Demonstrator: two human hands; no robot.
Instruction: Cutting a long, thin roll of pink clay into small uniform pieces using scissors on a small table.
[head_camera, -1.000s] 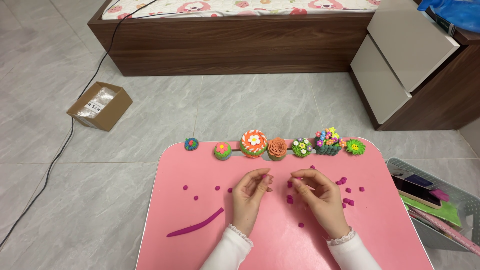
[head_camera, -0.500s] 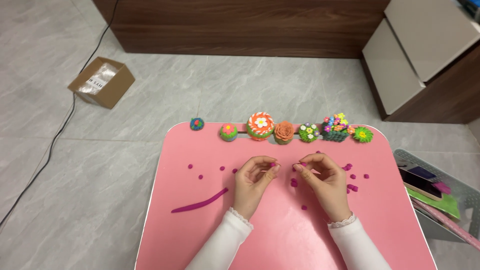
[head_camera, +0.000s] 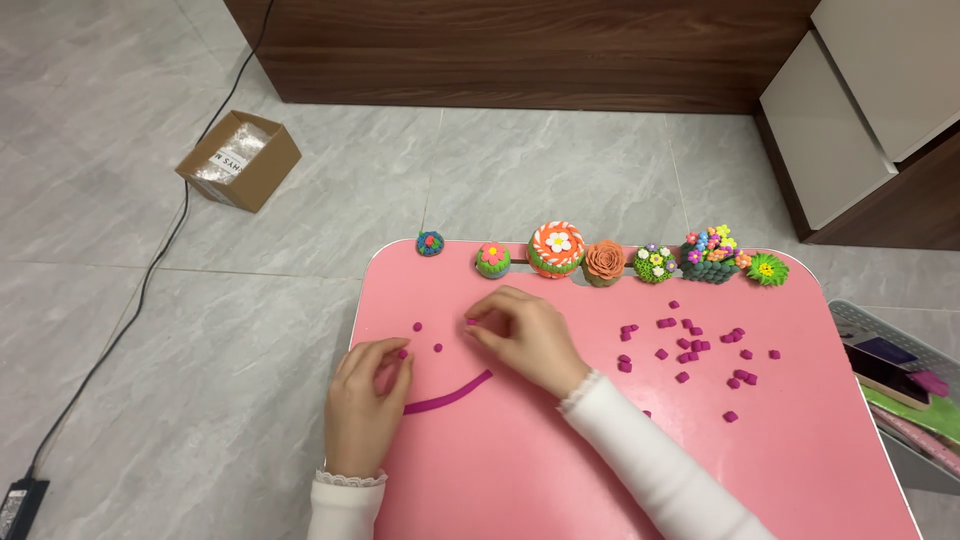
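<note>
Head view: the left hand is resting at the near left edge of the pink surface, its fingertips pinching closed on a small magenta clay bit. The right hand is reaching across toward the left half, its thumb and forefinger closing together on another magenta piece. A curved magenta clay strip is lying between the two hands, just beside the left fingers and touching neither hand as far as can be seen. Two loose clay bits are lying just beyond it. A scatter of magenta clay bits is lying well apart on the right half. Along the far edge, a row of clay flower models is standing upright. On the grey tile floor, a cardboard box is sitting beside a black cable.
</note>
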